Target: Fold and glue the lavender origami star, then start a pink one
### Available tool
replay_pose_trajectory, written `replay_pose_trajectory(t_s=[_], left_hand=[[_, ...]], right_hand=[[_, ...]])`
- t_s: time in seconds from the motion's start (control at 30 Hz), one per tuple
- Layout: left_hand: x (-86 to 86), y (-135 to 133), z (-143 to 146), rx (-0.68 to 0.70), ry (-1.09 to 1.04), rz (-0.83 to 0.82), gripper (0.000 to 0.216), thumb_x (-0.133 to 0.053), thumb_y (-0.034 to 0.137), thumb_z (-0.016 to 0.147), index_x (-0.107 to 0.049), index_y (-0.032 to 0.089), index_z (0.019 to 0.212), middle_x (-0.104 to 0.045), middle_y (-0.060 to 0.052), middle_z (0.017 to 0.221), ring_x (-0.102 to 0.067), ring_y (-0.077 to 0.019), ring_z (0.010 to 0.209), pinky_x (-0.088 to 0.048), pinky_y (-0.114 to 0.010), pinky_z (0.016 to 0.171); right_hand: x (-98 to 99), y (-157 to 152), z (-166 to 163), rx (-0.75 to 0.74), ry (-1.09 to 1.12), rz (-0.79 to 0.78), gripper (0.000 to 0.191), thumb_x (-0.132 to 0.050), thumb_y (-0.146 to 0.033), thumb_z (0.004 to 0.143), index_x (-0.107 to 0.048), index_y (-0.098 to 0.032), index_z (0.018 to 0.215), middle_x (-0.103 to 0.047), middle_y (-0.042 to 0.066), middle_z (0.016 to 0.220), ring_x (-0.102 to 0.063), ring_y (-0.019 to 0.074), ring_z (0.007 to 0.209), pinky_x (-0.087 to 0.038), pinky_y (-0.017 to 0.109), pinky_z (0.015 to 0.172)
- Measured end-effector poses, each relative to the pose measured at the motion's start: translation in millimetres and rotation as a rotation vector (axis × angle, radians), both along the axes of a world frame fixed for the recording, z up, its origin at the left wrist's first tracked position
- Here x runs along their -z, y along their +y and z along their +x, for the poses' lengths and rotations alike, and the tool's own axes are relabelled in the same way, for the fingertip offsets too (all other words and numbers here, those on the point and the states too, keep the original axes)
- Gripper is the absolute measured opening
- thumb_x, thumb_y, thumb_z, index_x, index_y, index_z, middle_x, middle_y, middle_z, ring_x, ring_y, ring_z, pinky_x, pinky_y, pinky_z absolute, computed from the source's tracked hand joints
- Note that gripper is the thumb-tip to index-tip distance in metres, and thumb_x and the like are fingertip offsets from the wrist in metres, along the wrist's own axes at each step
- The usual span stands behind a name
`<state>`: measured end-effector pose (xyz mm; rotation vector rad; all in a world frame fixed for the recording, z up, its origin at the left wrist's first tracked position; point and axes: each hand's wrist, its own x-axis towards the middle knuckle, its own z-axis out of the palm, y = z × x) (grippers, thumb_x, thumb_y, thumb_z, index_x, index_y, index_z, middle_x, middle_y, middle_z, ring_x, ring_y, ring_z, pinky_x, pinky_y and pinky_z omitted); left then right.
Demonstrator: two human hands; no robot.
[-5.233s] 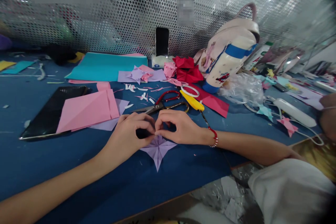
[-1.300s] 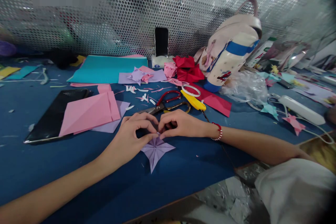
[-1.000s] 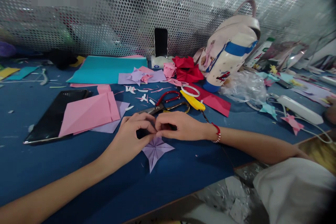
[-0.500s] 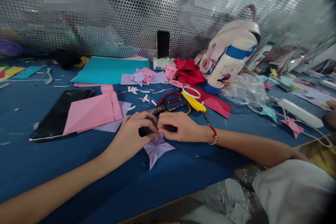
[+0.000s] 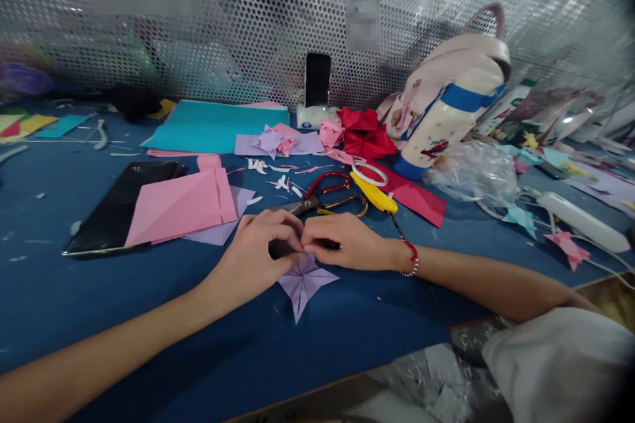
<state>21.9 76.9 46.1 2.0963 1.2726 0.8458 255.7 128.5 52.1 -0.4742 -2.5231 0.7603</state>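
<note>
A lilac folded paper star [image 5: 303,284] lies flat on the blue table [image 5: 89,304] in front of me. My left hand [image 5: 255,252] and my right hand [image 5: 347,241] meet at its far edge, fingertips pinched together on the paper's top point. A red bead bracelet [image 5: 411,258] is on my right wrist. Red-handled scissors [image 5: 317,195] and a yellow utility knife [image 5: 374,193] lie just beyond my hands.
Pink folded paper [image 5: 181,206] rests on a black tablet [image 5: 116,208] at left. Teal sheets [image 5: 213,125], lilac and red paper pieces [image 5: 364,135], a tape ring [image 5: 370,174], a standing phone [image 5: 317,79], a pale backpack [image 5: 446,106] and a plastic bag [image 5: 473,172] crowd the back. Perforated metal panel behind.
Both hands stay pinched on the star's top; fingers have shifted slightly and the star has turned a little. The view has drifted, so everything sits a bit further right.
</note>
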Motion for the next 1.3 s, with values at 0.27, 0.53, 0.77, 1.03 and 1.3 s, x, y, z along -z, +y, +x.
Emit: replay_pose_trajectory(t_s=[0.27, 0.53, 0.77, 1.03, 1.3], left_hand=[[-1.2, 0.0, -3.4, -0.006, 0.035, -0.022, 0.017, -0.081, 0.017, 0.086, -0.079, 0.031, 0.077, -0.076, 0.006, 0.116, -0.068, -0.0252, 0.116, -0.038, -0.046, 0.100], [-4.7, 2.3, -3.3, 0.021, 0.109, -0.062, 0.017, -0.083, 0.016, 0.084, -0.077, 0.029, 0.075, -0.079, 0.006, 0.117, -0.067, -0.0274, 0.119, -0.037, -0.046, 0.099], [-2.6, 3.9, -9.7, 0.054, 0.130, -0.015, 0.013, -0.084, 0.022, 0.088, -0.077, 0.029, 0.079, -0.077, 0.005, 0.119, -0.068, -0.0261, 0.117, -0.034, -0.046, 0.099], [-0.6, 1.4, -10.3, 0.073, 0.161, 0.073, 0.013, -0.075, 0.019, 0.093, -0.075, 0.028, 0.084, -0.079, 0.006, 0.123, -0.068, -0.0245, 0.115, -0.033, -0.044, 0.097], [-6.9, 0.1, -12.7, 0.095, 0.200, 0.092, 0.013, -0.087, 0.033, 0.090, -0.077, 0.031, 0.084, -0.080, 0.008, 0.123, -0.067, -0.0260, 0.117, -0.031, -0.042, 0.094]], right_hand=[[0.8, 1.5, 1.8, -0.010, 0.005, -0.052, 0.012, -0.058, -0.019, 0.102, -0.064, -0.020, 0.092, -0.068, -0.002, 0.088, -0.054, 0.0112, 0.070, -0.036, 0.023, 0.067], [-0.4, 0.4, 0.5, -0.006, -0.056, -0.043, 0.010, -0.059, -0.019, 0.100, -0.065, -0.021, 0.092, -0.071, -0.001, 0.089, -0.054, 0.0120, 0.072, -0.035, 0.024, 0.068], [-1.2, 1.3, 1.1, -0.018, -0.051, -0.043, 0.010, -0.059, -0.019, 0.101, -0.066, -0.021, 0.093, -0.072, -0.001, 0.090, -0.055, 0.0121, 0.071, -0.036, 0.024, 0.068], [-1.3, 0.8, 0.4, -0.016, -0.043, -0.046, 0.011, -0.058, -0.019, 0.101, -0.065, -0.021, 0.093, -0.072, 0.000, 0.091, -0.054, 0.0118, 0.071, -0.036, 0.024, 0.068], [-2.2, 1.0, 1.2, -0.009, -0.073, -0.050, 0.010, -0.058, -0.020, 0.101, -0.065, -0.021, 0.095, -0.072, 0.000, 0.092, -0.055, 0.0128, 0.073, -0.037, 0.024, 0.069]])
